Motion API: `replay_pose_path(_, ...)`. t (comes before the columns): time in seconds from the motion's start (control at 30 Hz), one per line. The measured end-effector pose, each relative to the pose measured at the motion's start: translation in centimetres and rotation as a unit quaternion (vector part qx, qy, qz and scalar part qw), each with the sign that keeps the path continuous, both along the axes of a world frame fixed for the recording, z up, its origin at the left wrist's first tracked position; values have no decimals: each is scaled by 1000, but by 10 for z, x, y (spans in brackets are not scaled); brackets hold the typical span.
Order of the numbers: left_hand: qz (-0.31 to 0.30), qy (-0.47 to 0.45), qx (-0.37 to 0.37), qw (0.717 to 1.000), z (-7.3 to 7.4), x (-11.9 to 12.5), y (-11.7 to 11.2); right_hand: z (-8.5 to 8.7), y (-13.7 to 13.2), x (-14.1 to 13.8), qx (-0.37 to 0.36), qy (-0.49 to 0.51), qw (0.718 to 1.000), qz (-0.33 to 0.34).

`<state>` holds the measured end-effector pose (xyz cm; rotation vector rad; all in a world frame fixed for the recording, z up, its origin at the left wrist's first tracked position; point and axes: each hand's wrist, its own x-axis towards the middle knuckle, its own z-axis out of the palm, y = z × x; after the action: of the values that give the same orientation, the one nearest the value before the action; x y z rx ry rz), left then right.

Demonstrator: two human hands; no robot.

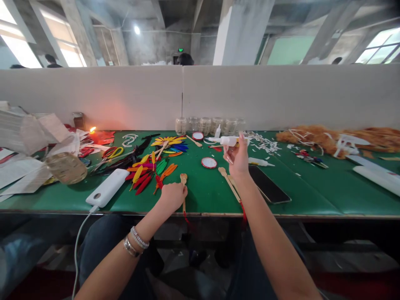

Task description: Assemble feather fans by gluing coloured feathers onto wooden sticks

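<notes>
My left hand [174,196] is closed round a small wooden spoon-like stick [184,179] near the table's front edge. The stick's rounded head points away from me, and a red cord hangs from its lower end. Raised above the table, my right hand [238,160] grips a white squeeze bottle [229,141], its thin nozzle pointing left. Below that hand lie similar wooden sticks [229,183] with a red cord, beside a black smartphone [270,184]. Bright feathers [145,173] in several colours are spread left of my left hand. A red-rimmed round lid [208,163] lies between the hands.
Glass jars [205,125] line the grey partition [125,96]. A white power bank [109,188] with a cable, scissors [112,153] and papers [25,166] are at left. White scraps [264,143], a second bottle [259,161], pliers [309,158] and brown fluffy material [343,139] lie right.
</notes>
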<state>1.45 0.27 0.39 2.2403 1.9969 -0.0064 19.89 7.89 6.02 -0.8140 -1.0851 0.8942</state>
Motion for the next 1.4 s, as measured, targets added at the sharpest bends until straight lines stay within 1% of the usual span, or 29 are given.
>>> replay_pose_path(0.07,-1,6,-1,1000,3,-5,2,0,-3,-4,-20,-30,999,13)
replay_pose_path(0.1,-3,4,-3,1000,5,-8,3,-1,-4,-6,-34,-64,997,27)
replay_pose_path(0.17,-11,-10,-8,1000,11,-13,4,-4,-6,-9,-60,-151,984,74)
replay_pose_path(0.23,-18,-25,-9,1000,15,-16,4,-9,-8,-14,-70,-220,965,124)
replay_pose_path(0.3,-21,-27,-13,999,16,-17,4,-15,-8,-20,-70,-240,957,149)
replay_pose_path(0.37,-32,-23,-25,999,13,-15,4,-20,-5,-26,-73,-223,960,150)
replay_pose_path(0.43,-44,-25,-39,998,10,-13,4,-25,-2,-29,-86,-195,967,137)
replay_pose_path(0.53,-52,-40,-50,997,7,-14,4,-28,2,-29,-97,-156,974,131)
replay_pose_path(0.67,-78,-97,-61,990,12,-22,4,-29,0,-25,-124,-159,962,183)
replay_pose_path(0.77,-94,-160,-84,979,18,-33,7,-27,-4,-26,-132,-162,957,201)
replay_pose_path(0.83,-83,-188,-93,974,21,-42,10,-26,-5,-27,-126,-149,961,194)
replay_pose_path(0.93,-48,-211,-91,972,24,-55,15,-25,-2,-24,-125,-109,975,150)
replay_pose_path(1.0,-23,-218,-76,973,26,-60,17,-23,1,-19,-131,-70,981,124)
replay_pose_path(1.07,-11,-225,-56,973,27,-60,17,-21,4,-13,-135,-29,983,123)
replay_pose_path(1.13,-16,-231,-42,972,28,-56,15,-16,6,-5,-133,5,982,137)
replay_pose_path(1.23,-21,-217,-19,976,28,-48,11,-6,3,6,-102,58,982,148)
replay_pose_path(1.3,-22,-193,2,981,27,-44,10,2,0,15,-53,89,984,144)
replay_pose_path(1.4,-19,-157,13,987,26,-40,10,9,-2,35,36,129,986,97)
